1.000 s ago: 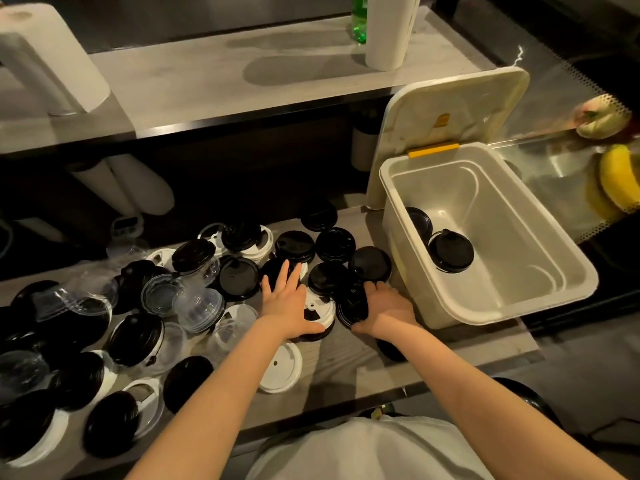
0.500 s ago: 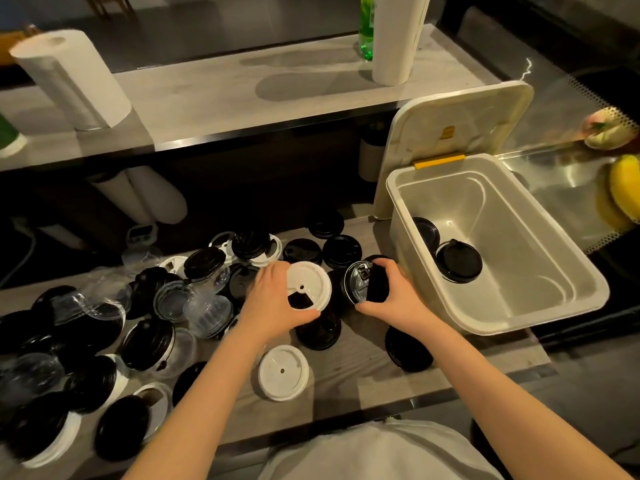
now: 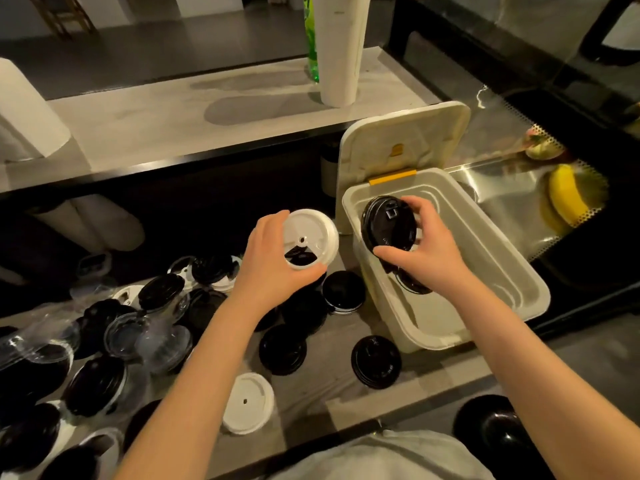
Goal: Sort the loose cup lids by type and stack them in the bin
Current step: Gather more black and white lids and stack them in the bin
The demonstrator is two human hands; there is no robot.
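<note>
**Desk:** Start at the left. What's on the worktop (image 3: pixel 329 386)?

**Me:** Far left, a heap of loose lids (image 3: pixel 97 382), mostly black, some with white rims. Clear lids (image 3: pixel 152 337) are mixed in and overlap each other. I can't count them from this feed. Nearer the front edge, one white lid on the worktop (image 3: pixel 247 403) lies flat, apart from the heap.

**Desk:** Left hand?

**Me:** The left hand (image 3: pixel 273 268) is raised above the worktop, fingers and thumb curled round the rim of a white lid (image 3: pixel 311 237). The lid is tilted towards me, small hole in the centre. It sits just left of the bin and doesn't touch it.

**Desk:** Below it?

**Me:** Three single black lids (image 3: pixel 283 348) on bare worktop between the heap and the bin. One of them lies close against the bin's wall.

**Desk:** Right hand?

**Me:** The right hand (image 3: pixel 429 251) pinches a black lid (image 3: pixel 388 223) by its rim, thumb at the near edge and fingertips at the far edge. The lid is tilted, held over the open bin (image 3: pixel 519 292) at its left end, above the floor of the bin. Under the hand I see part of another black lid in the bin (image 3: pixel 414 285), mostly hidden by the wrist.

**Desk:** Bin itself?

**Me:** Cream plastic, its hinged cover (image 3: pixel 405 140) standing open behind it. Behind that, on the upper shelf, an upright paper roll (image 3: pixel 341 46) beside a green bottle (image 3: pixel 310 36). Far right, a banana (image 3: pixel 564 195) on a metal tray.
</note>
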